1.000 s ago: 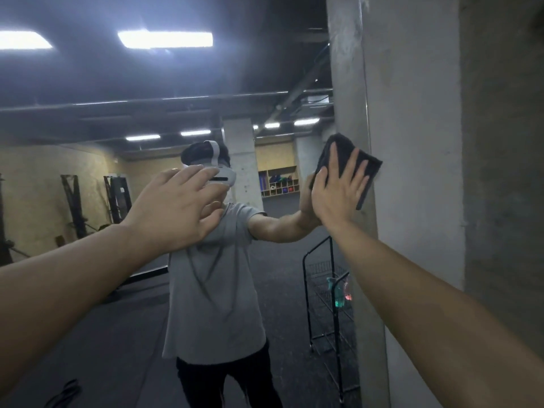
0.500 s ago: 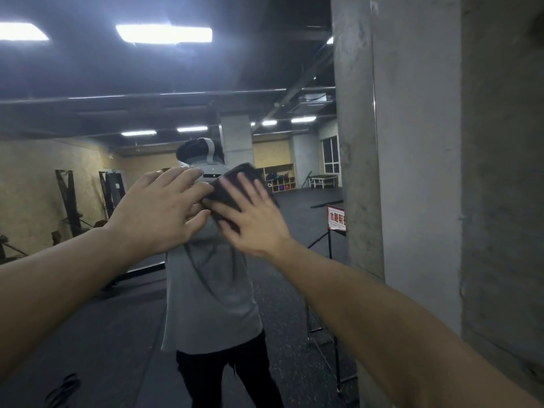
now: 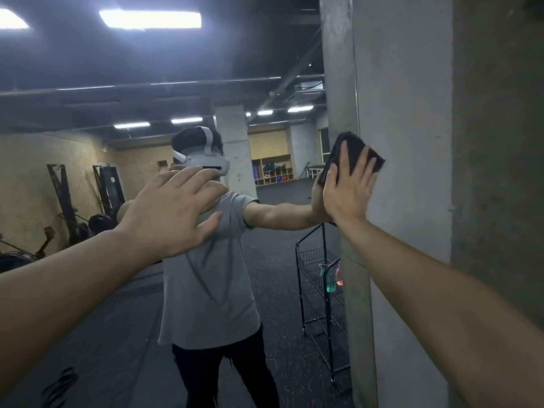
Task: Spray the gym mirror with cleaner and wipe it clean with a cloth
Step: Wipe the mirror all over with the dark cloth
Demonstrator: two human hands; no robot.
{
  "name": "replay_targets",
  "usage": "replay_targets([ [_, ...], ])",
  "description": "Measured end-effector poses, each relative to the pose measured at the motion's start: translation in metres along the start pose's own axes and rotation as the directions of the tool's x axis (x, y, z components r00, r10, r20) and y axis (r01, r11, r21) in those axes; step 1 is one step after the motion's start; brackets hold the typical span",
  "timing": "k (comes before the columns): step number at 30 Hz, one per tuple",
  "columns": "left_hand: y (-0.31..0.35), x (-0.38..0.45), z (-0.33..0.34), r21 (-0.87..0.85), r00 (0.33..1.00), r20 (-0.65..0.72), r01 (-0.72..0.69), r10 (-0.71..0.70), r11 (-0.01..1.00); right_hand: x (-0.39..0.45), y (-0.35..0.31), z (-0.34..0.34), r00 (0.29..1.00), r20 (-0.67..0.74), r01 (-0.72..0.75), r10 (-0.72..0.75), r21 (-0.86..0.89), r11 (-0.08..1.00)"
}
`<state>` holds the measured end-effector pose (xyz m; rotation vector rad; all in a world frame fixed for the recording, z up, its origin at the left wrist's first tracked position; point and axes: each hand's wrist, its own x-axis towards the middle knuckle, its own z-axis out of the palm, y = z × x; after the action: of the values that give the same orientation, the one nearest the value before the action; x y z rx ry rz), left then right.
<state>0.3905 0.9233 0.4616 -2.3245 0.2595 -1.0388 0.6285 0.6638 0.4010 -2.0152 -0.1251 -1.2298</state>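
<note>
Clearly the wiping is under way, with the large wall-mounted gym mirror (image 3: 123, 334) filling the left and centre of the frame and ending at its right edge against the bare grey concrete pillar (image 3: 406, 201). The main risk, as I judge it, is at that edge: the dark, folded, soft wiping cloth (image 3: 357, 148) sits right on the seam, part of it overlapping the pillar, so a stroke carried further right would drag it over rough concrete, pick up grit and then smear or scratch the glass. The cloth is also only pressed flat, not gripped, so easing the pressure could let it slide down and drop. The other palm laid near the glass may leave fresh prints on a wiped patch.

The right hand (image 3: 348, 192) is raised right of centre at about head height, arm stretched forward and up, fingers straight and spread, palm pressing the cloth to the surface. The left hand (image 3: 172, 210) reaches out in mid-frame, fingers extended and loosely fanned, holding nothing; whether it touches the glass I cannot tell. Reflected at lower right of centre is a black wire rack (image 3: 323, 313) holding a teal bottle (image 3: 326, 275), perhaps the cleaner.
</note>
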Motion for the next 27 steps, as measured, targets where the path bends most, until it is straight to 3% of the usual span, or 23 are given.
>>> replay_targets([
  [5,-0.018,-0.027,0.003,-0.003,0.998,0.044,0.037,-0.036,0.999,-0.041,-0.03,0.014,1.0,0.019,0.024,-0.023,-0.051,0.998],
  [11,-0.075,-0.089,-0.008,0.006,0.988,0.07,0.14,-0.14,0.99,-0.105,-0.133,0.029,0.955,0.056,0.292,-0.29,-0.032,0.956],
  [15,-0.118,-0.14,-0.021,0.023,0.969,0.096,0.227,-0.228,0.974,-0.16,-0.225,0.041,0.829,0.12,0.549,-0.546,0.008,0.836],
  [18,-0.145,-0.174,-0.029,0.023,0.95,0.132,0.283,-0.284,0.959,-0.203,-0.283,0.048,0.65,0.21,0.747,-0.731,0.003,0.665],
  [20,-0.159,-0.195,-0.031,0.019,0.939,0.16,0.305,-0.304,0.952,-0.217,-0.304,0.049,0.584,0.251,0.797,-0.772,0.002,0.604],
  [23,-0.177,-0.216,-0.032,-0.013,0.925,0.204,0.331,-0.321,0.944,-0.209,-0.298,0.043,0.544,0.306,0.822,-0.781,-0.009,0.57],
  [25,-0.186,-0.223,-0.034,-0.032,0.924,0.202,0.338,-0.325,0.941,-0.194,-0.277,0.035,0.615,0.344,0.766,-0.71,-0.043,0.642],
  [27,-0.191,-0.227,-0.036,-0.041,0.925,0.21,0.333,-0.317,0.942,-0.179,-0.258,0.023,0.799,0.323,0.56,-0.508,-0.092,0.823],
])
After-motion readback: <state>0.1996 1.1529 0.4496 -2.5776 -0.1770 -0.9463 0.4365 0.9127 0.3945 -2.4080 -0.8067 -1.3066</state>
